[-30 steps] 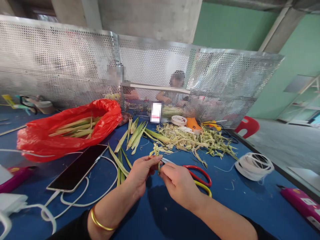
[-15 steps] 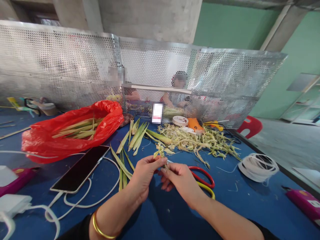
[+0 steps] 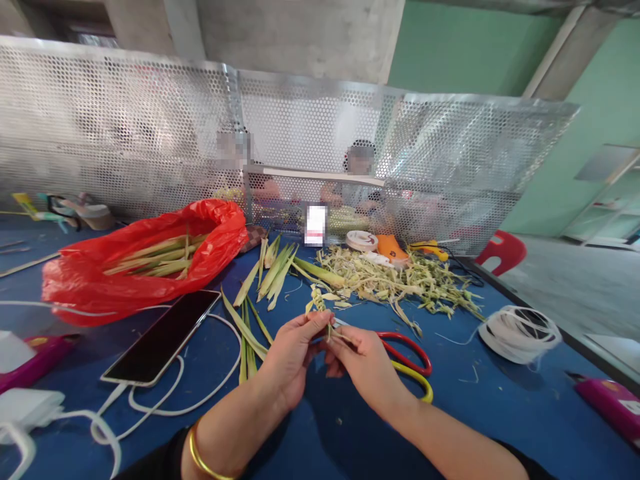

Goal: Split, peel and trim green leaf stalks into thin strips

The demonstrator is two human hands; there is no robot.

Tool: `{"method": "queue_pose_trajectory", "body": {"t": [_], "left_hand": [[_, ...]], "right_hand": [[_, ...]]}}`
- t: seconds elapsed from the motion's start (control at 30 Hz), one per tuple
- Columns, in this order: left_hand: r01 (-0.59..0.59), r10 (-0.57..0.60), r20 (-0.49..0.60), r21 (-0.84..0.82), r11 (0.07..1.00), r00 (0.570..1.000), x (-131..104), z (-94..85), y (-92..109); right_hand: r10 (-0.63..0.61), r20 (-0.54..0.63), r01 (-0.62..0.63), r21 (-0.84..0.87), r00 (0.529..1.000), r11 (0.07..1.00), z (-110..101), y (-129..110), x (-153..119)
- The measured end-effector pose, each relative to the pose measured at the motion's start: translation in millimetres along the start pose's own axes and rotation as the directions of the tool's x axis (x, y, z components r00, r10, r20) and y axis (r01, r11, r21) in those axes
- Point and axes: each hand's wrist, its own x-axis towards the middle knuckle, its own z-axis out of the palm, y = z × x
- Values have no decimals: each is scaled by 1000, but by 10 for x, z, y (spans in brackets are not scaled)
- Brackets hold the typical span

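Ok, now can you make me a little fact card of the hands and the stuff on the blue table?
Left hand: pinching a plaited-looking leaf piece
Right hand: fingers on thin strands at the piece's lower end
Red plastic bag: holds long leaf strips
Scissors: partly hidden by the right hand; one red handle, one yellow
Dark-screened phone: lies flat, white cable plugged in
Leaf scraps: heaped beyond the hands
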Motion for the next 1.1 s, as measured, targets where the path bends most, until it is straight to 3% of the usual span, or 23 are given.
{"method": "queue_pose_trajectory", "body": {"t": [0.2,0.27,0.4,0.57,0.7,0.9,1.0,1.1], "left_hand": [[46,-45,26,-14,999,999,-20,18,7],[38,-39,-9,-27,999,999,-7,6,14],[-78,84,-149,43,996,985,19,-18,50],[-130,168,-150,234,963,974,-14,14,84],[-78,111,-167,194,978,980,-24,19,72],[106,-115,-153,-61,992,982,26,-43,31],[41,-38,-141,19,999,989,20,-36,52],[-42,58,-86,179,983,995,-10,8,67]], "right_hand": [[-89,59,88,22,994,996,31,22,-16],[-92,46,91,20,995,996,23,19,-14],[-87,-22,87,1,996,996,-25,-10,-2],[-84,-98,75,-88,992,993,-98,-79,15],[-146,-76,130,-188,986,973,-120,-96,22],[-292,-58,255,-349,955,902,-138,-72,15],[-267,-84,232,-296,960,927,-177,-81,43],[-154,-180,145,-64,972,987,-219,-85,92]]}}
